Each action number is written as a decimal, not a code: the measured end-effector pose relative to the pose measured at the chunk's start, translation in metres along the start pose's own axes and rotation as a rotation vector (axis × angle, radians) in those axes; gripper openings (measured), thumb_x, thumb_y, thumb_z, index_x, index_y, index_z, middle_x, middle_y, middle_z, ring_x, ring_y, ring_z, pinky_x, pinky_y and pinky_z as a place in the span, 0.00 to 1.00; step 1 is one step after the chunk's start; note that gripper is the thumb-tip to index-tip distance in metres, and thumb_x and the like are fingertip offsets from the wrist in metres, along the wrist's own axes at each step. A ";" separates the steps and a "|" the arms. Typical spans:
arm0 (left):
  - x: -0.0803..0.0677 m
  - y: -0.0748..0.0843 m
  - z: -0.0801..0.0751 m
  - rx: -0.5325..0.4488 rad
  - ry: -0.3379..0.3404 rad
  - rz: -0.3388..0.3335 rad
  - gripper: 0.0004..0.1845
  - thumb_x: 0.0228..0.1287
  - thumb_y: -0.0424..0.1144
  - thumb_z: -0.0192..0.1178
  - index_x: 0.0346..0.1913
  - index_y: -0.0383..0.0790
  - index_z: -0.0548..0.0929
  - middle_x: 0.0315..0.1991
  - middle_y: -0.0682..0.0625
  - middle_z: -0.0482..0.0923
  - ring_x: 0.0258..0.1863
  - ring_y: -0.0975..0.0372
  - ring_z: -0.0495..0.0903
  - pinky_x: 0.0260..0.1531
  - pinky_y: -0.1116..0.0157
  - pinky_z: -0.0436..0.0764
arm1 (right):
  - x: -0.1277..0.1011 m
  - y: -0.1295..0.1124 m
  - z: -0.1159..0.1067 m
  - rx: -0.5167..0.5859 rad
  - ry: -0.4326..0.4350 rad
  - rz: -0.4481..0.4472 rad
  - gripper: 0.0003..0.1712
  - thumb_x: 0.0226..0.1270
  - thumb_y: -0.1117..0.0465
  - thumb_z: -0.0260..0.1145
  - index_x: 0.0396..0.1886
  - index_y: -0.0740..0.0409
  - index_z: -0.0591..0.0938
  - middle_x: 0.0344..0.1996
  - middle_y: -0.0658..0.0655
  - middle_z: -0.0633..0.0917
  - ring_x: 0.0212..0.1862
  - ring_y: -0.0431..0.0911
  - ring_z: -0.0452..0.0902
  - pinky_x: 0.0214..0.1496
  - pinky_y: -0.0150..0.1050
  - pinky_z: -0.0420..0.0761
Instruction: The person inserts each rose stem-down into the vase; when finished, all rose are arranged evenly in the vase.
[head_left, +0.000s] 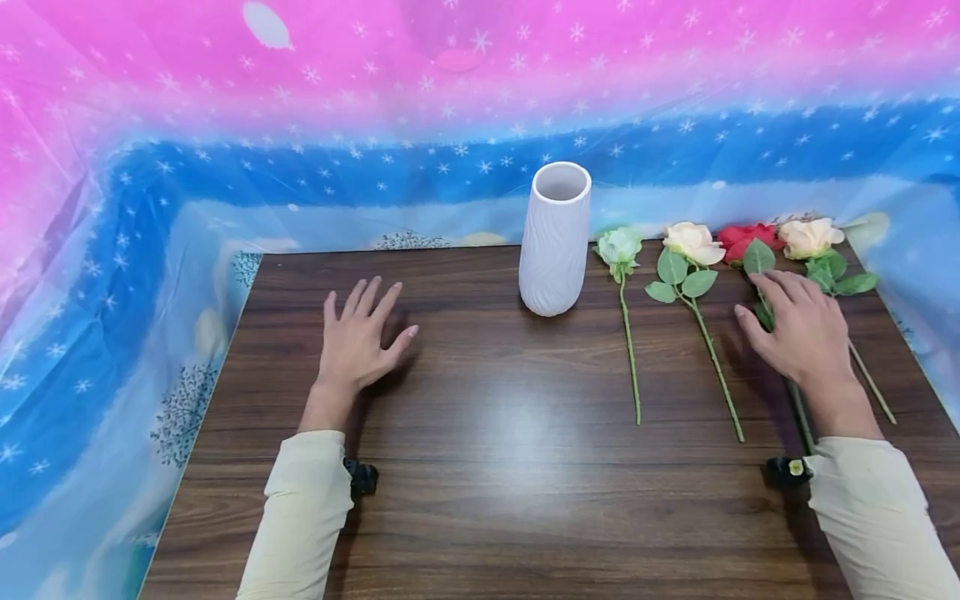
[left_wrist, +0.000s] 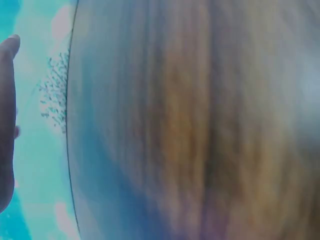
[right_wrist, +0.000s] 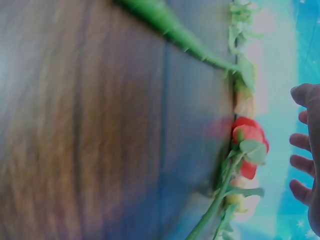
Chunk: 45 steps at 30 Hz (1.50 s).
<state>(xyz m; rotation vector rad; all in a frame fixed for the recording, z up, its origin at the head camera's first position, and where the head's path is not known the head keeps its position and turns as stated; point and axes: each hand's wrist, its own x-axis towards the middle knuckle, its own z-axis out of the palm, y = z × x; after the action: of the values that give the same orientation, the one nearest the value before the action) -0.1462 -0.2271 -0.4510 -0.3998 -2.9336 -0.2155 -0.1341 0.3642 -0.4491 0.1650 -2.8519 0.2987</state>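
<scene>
My left hand (head_left: 358, 340) is over the left part of the table, fingers spread and holding nothing. To the right, my right hand (head_left: 806, 333) reaches over the red rose (head_left: 742, 240), covering part of its stem; its fingers are extended with nothing in them. In the right wrist view the fingers (right_wrist: 302, 165) show apart from the red rose (right_wrist: 248, 140). A white ribbed vase (head_left: 553, 242) stands upright between the hands, towards the back. Right of it lie a pale green rose (head_left: 621, 250), a cream rose (head_left: 693, 243) and, beyond the red one, another cream rose (head_left: 810, 237).
The dark wooden table (head_left: 465, 433) ends at a back edge just behind the vase. A pink and blue snowflake cloth (head_left: 420, 108) hangs behind and around it. Each wrist wears a small black camera. The flower stems point towards the front of the table.
</scene>
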 end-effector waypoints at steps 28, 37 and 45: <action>0.039 0.079 -0.017 -0.810 -0.007 -0.023 0.31 0.73 0.55 0.58 0.75 0.53 0.70 0.75 0.49 0.70 0.77 0.54 0.67 0.76 0.48 0.65 | 0.009 -0.050 -0.010 0.240 -0.112 0.006 0.25 0.74 0.46 0.60 0.63 0.56 0.81 0.41 0.69 0.90 0.39 0.64 0.86 0.39 0.65 0.78; 0.054 0.103 -0.027 -0.998 0.082 -0.008 0.32 0.67 0.45 0.65 0.73 0.46 0.73 0.72 0.43 0.73 0.74 0.53 0.71 0.74 0.46 0.68 | 0.018 -0.064 -0.004 0.391 -0.183 0.077 0.26 0.76 0.47 0.61 0.63 0.58 0.81 0.53 0.72 0.86 0.49 0.66 0.85 0.49 0.59 0.79; 0.070 0.126 -0.035 -1.133 0.130 0.005 0.32 0.64 0.39 0.68 0.71 0.40 0.73 0.70 0.41 0.75 0.72 0.52 0.73 0.74 0.53 0.70 | 0.024 -0.070 -0.001 0.612 -0.308 0.214 0.28 0.77 0.46 0.59 0.65 0.60 0.79 0.53 0.66 0.88 0.40 0.25 0.78 0.40 0.24 0.75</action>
<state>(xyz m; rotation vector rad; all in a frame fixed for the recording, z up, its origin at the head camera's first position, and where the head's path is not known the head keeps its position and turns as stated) -0.1724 -0.0948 -0.3890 -0.4749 -2.3714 -1.8057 -0.1470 0.2943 -0.4281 0.0189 -2.9755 1.2872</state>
